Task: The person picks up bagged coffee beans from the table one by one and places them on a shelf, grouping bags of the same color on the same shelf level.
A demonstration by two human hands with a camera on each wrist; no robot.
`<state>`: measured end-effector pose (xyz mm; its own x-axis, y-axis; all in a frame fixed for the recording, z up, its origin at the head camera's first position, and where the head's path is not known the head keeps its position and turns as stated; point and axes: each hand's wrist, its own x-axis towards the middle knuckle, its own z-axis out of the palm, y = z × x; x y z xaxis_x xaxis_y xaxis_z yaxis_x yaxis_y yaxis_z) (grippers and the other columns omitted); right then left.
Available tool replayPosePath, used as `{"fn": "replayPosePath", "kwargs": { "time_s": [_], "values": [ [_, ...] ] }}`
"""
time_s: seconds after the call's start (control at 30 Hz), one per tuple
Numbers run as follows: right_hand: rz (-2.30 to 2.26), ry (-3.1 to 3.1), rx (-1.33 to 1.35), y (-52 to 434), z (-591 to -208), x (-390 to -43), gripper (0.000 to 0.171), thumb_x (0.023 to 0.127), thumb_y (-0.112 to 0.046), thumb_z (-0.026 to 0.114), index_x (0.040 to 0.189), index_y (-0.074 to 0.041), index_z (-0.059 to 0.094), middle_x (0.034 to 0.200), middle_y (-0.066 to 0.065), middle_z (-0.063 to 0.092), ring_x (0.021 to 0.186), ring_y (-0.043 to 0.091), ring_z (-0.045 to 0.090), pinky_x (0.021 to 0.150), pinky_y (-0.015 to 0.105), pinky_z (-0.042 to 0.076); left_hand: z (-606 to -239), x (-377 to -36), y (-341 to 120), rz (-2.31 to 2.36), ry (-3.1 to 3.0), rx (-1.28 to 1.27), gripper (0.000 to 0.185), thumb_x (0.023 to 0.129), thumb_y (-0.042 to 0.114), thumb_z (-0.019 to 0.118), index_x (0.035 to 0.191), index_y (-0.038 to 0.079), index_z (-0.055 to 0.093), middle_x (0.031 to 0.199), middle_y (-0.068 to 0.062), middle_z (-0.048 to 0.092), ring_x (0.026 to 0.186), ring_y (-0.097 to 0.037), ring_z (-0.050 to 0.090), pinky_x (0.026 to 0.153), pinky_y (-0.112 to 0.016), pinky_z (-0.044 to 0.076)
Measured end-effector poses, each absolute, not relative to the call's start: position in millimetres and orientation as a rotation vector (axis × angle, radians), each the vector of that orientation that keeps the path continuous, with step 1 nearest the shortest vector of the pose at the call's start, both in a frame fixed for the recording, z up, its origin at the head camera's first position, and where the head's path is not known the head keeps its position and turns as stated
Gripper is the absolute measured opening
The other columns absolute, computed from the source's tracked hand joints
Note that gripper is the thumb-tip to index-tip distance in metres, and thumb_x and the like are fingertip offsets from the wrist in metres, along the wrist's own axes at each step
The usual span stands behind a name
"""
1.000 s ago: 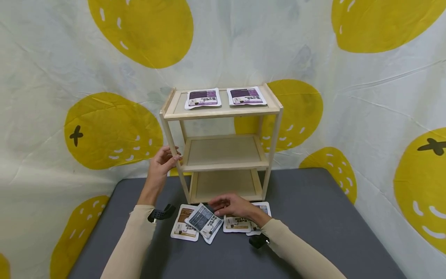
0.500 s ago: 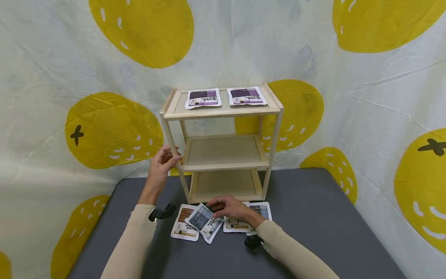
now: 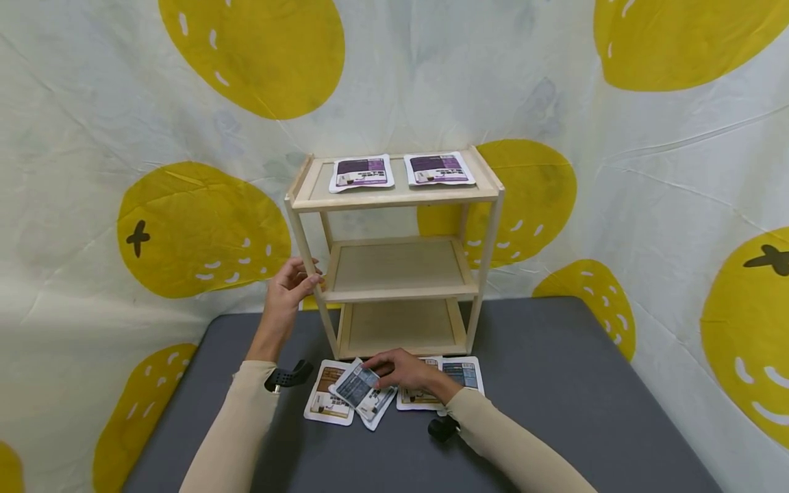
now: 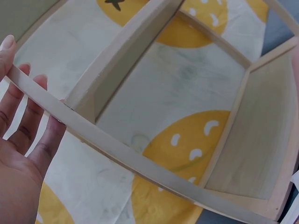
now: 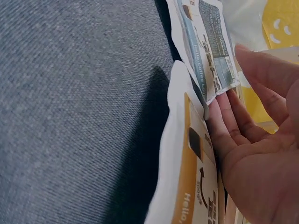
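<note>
My left hand (image 3: 285, 294) grips the front left post (image 4: 117, 144) of a three-tier wooden shelf (image 3: 401, 295), thumb on one side and fingers on the other. Over the pouches on the table, my right hand (image 3: 403, 370) reaches left to a blue-and-white pouch (image 3: 356, 385). Seen from the right wrist, fingertips (image 5: 224, 100) are right at that pouch's edge, and the thumb (image 5: 261, 70) stands apart from them. The blue pouch lies slanted on another pouch, overlapping a brown-labelled pouch (image 3: 327, 405). Below my right hand lies an orange-labelled pouch (image 5: 187, 177), partly hidden in the head view.
A second blue-labelled pouch (image 3: 466, 373) lies at the right of the row, before the shelf. Two purple-labelled pouches, a left one (image 3: 361, 172) and a right one (image 3: 439, 169), lie on the top tier. Behind hangs a fruit-patterned cloth (image 3: 394, 82); the table (image 3: 555, 383) is dark grey.
My right hand has moved a little left, from over the orange-labelled pouch to the blue pouch's upper right edge. My left hand stays on the post.
</note>
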<state>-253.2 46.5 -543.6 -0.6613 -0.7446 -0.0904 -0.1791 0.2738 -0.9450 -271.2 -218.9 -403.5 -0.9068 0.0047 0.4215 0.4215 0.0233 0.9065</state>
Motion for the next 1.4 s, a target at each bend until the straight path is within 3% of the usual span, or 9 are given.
{"fn": "replayPosePath", "kwargs": {
  "time_s": [0.2, 0.47, 0.6, 0.73, 1.0, 1.23, 1.37, 1.4],
  "values": [
    [-1.344, 2.059, -0.836, 44.5, -545.8, -251.4, 0.044, 0.093, -0.001, 0.070, 0.137, -0.001, 0.062, 0.140, 0.015, 0.061, 0.123, 0.034, 0.062, 0.091, 0.030, 0.055, -402.3, -271.3, -218.2, -1.955, -2.005, -0.444, 0.039, 0.098, 0.012, 0.067, 0.129, -0.007, 0.054, 0.102, -0.001, 0.066, 0.103, -0.036, 0.067, 0.079, -0.027, 0.054],
    [-1.326, 2.180, -0.807, 28.6, -546.9, -241.4, 0.045, 0.089, -0.002, 0.076, 0.132, -0.004, 0.065, 0.132, 0.013, 0.064, 0.110, 0.028, 0.063, 0.087, 0.035, 0.054, -406.5, -268.8, -221.9, -1.969, -2.001, -0.423, 0.030, 0.098, 0.013, 0.068, 0.125, 0.002, 0.060, 0.101, 0.001, 0.067, 0.097, -0.023, 0.068, 0.080, -0.028, 0.055],
    [-1.322, 2.247, -0.760, 22.8, -546.6, -235.2, 0.041, 0.086, -0.001, 0.079, 0.125, -0.008, 0.070, 0.128, 0.009, 0.067, 0.101, 0.022, 0.062, 0.081, 0.030, 0.052, -408.0, -268.4, -222.6, -1.973, -2.004, -0.415, 0.033, 0.098, 0.013, 0.067, 0.127, 0.000, 0.059, 0.101, 0.001, 0.067, 0.097, -0.024, 0.067, 0.081, -0.028, 0.055],
    [-1.326, 2.253, -0.813, 22.7, -545.3, -234.9, 0.036, 0.087, 0.003, 0.076, 0.122, -0.007, 0.072, 0.123, 0.010, 0.069, 0.091, 0.020, 0.061, 0.072, 0.027, 0.050, -407.5, -269.5, -222.2, -1.966, -2.007, -0.412, 0.026, 0.099, 0.014, 0.067, 0.124, 0.007, 0.063, 0.102, 0.001, 0.067, 0.100, -0.029, 0.066, 0.081, -0.028, 0.055],
    [-1.190, 2.320, -0.877, 33.0, -534.6, -241.8, 0.028, 0.088, -0.002, 0.076, 0.113, -0.013, 0.078, 0.128, 0.003, 0.069, 0.125, 0.024, 0.060, 0.099, 0.038, 0.052, -404.9, -270.9, -220.4, -1.962, -2.012, -0.420, 0.028, 0.098, 0.015, 0.069, 0.124, 0.007, 0.062, 0.103, -0.004, 0.067, 0.099, -0.029, 0.066, 0.079, -0.028, 0.054],
    [-1.153, 2.244, -0.866, 42.1, -526.0, -242.4, 0.025, 0.091, -0.002, 0.073, 0.115, -0.009, 0.076, 0.132, 0.008, 0.066, 0.130, 0.029, 0.056, 0.102, 0.044, 0.050, -404.3, -271.3, -220.0, -1.952, -2.027, -0.418, 0.032, 0.098, 0.015, 0.068, 0.127, 0.002, 0.060, 0.104, -0.004, 0.066, 0.102, -0.034, 0.066, 0.082, -0.028, 0.055],
    [-1.163, 2.213, -0.847, 46.5, -527.3, -243.3, 0.027, 0.093, -0.002, 0.070, 0.119, -0.009, 0.074, 0.137, 0.008, 0.063, 0.136, 0.030, 0.051, 0.104, 0.044, 0.049, -403.6, -270.9, -219.3, -1.952, -2.027, -0.417, 0.029, 0.098, 0.015, 0.069, 0.125, 0.007, 0.063, 0.105, -0.007, 0.066, 0.103, -0.036, 0.065, 0.082, -0.028, 0.055],
    [-1.167, 2.204, -0.840, 47.7, -527.4, -243.5, 0.028, 0.094, -0.003, 0.070, 0.121, -0.008, 0.073, 0.136, 0.008, 0.063, 0.123, 0.027, 0.061, 0.096, 0.040, 0.053, -403.5, -270.9, -219.0, -1.952, -2.026, -0.416, 0.027, 0.098, 0.015, 0.069, 0.124, 0.009, 0.063, 0.106, -0.008, 0.066, 0.103, -0.037, 0.065, 0.082, -0.028, 0.055]
  ]
}}
